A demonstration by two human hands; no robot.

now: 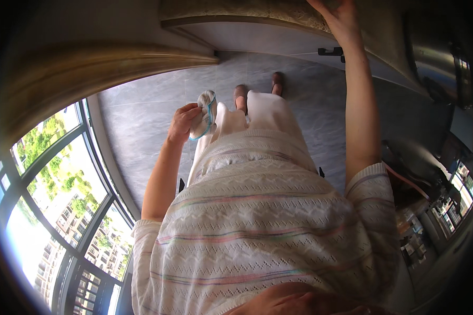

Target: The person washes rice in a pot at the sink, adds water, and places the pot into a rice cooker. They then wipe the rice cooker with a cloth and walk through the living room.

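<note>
My left hand (pixel 184 121) is closed on a folded pale grey cloth (pixel 205 114) with turquoise edging, held at my left side beside my white trousers. My right arm stretches forward, and my right hand (pixel 339 15) reaches past the top edge of the picture, so its fingers are cut off. It is over or near a patterned surface (pixel 244 8), perhaps a covered tabletop; whether it touches anything there I cannot tell. A black fitting (pixel 330 51) shows beside my right forearm, on the pale front below that surface.
A curved wooden edge (pixel 142 57) spans the upper left. Large framed windows (pixel 69 189) stand at my left. Grey tiled floor (pixel 142 106) lies around my feet. A shiny metallic object (pixel 433 59) is at the upper right, with dim, cluttered items lower down.
</note>
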